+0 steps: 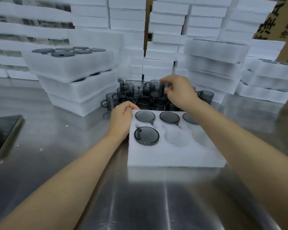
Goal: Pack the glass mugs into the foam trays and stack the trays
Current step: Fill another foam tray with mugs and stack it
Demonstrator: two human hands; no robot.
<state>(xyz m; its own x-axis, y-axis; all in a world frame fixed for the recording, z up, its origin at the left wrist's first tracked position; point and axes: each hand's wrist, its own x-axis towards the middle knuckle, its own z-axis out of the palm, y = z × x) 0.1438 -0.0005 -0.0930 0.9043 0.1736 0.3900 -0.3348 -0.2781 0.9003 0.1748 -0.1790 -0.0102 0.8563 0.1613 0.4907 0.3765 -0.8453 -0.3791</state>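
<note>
We stand at a steel table (56,163) whose far edge is walled in by tall piles of white foam boxes (128,14), with a printed cardboard carton (271,22) at the far right. On the left a stack of filled foam trays (76,80) leans a little, dark mug faces showing on its top layer. A second stack (214,60) rises on the right and a lower one (269,80) lies further right still. Between the two nearer stacks, just beyond our tray, stands a tight cluster of smoky glass mugs (140,97), hemmed in on both sides, and one lone mug (205,96) sits at its right against the right stack. The open foam tray (173,155) lies near us at centre. Four of its pockets hold mugs, three along the far row and one (146,136) at the near left, and the two near pockets (175,136) to the right of it are bare. Our right forearm crosses the tray's far right corner and hides part of the mug there. A dark phone (2,133) lies at the left edge of the table. Our left hand (121,117) curls its fingers over the tray's far left corner and grips it. Our right hand (178,92) reaches over the cluster and pinches the raised mug (154,87) by rim and side.
</note>
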